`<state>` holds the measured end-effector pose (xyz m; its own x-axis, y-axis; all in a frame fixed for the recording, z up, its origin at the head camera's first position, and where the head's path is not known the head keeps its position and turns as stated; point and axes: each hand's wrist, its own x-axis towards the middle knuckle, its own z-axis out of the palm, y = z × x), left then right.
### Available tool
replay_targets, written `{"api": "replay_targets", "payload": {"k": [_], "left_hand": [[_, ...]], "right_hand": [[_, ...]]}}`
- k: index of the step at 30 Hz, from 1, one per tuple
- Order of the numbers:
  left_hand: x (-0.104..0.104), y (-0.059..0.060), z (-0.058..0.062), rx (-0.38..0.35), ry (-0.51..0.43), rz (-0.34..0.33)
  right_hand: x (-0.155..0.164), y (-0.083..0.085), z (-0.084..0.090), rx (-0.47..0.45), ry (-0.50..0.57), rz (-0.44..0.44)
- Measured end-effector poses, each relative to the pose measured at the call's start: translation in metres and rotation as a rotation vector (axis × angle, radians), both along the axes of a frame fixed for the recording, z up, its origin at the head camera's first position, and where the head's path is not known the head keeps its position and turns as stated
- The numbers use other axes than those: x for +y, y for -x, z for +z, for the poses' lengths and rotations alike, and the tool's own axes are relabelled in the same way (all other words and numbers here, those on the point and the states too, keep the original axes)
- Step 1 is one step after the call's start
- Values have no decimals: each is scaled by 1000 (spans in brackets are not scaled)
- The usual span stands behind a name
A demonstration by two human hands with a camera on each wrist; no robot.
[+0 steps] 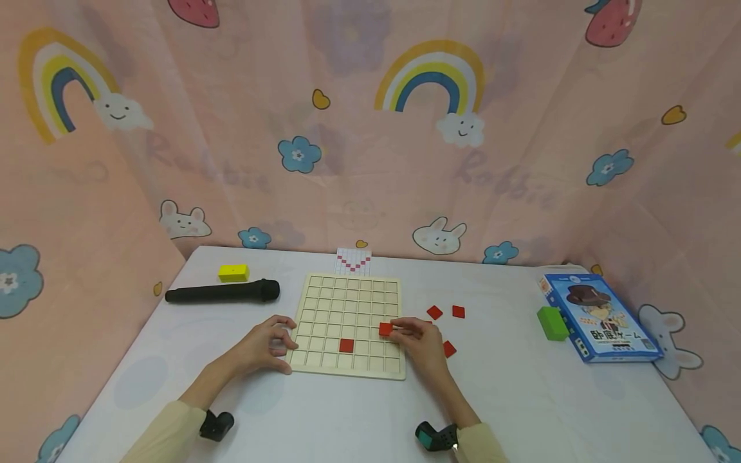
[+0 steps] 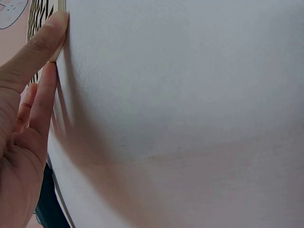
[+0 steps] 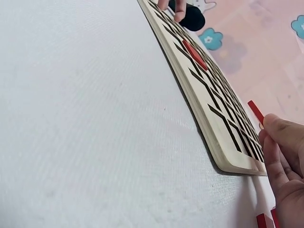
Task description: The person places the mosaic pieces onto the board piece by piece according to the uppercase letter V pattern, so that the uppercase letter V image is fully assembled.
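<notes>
A pale wooden grid board [image 1: 347, 325] lies flat on the table, with one red square tile [image 1: 346, 346] in a cell of its lower part. Beside the board's left edge, my left hand [image 1: 263, 347] touches it with spread fingers and thumb. In the left wrist view, that thumb [image 2: 47, 35] rests at the board's edge. My right hand [image 1: 425, 350] pinches another red tile [image 1: 385, 329] between thumb and fingers. The right wrist view has this held tile [image 3: 255, 111] tilted above the board, apart from it. Several loose red tiles [image 1: 458, 312] lie right of the board, some partly hidden by the hand.
A small card [image 1: 353, 262] with a pink V of squares stands behind the board. To the left lie a black microphone [image 1: 222, 292] and a yellow block [image 1: 233, 273]. At the right, a green block [image 1: 552, 323] sits against a blue game box [image 1: 602, 315].
</notes>
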<state>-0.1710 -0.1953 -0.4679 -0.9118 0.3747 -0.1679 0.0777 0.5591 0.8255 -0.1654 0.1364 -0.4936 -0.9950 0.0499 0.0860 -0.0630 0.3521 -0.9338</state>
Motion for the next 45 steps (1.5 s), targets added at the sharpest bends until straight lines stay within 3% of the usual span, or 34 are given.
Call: {"api": "replay_targets", "payload": {"k": [21, 30, 40, 45], "left_hand": [[0, 1, 1, -17, -13, -7], [-1, 2, -2, -9, -13, -12], [0, 1, 0, -24, -11, 15], [0, 2, -2, -25, -16, 17]], "right_hand": [[-34, 9, -4, 59, 97, 117], [-51, 12, -3, 90, 21, 152], [-65, 13, -3, 47, 40, 176], [-70, 14, -2, 74, 5, 183]]}}
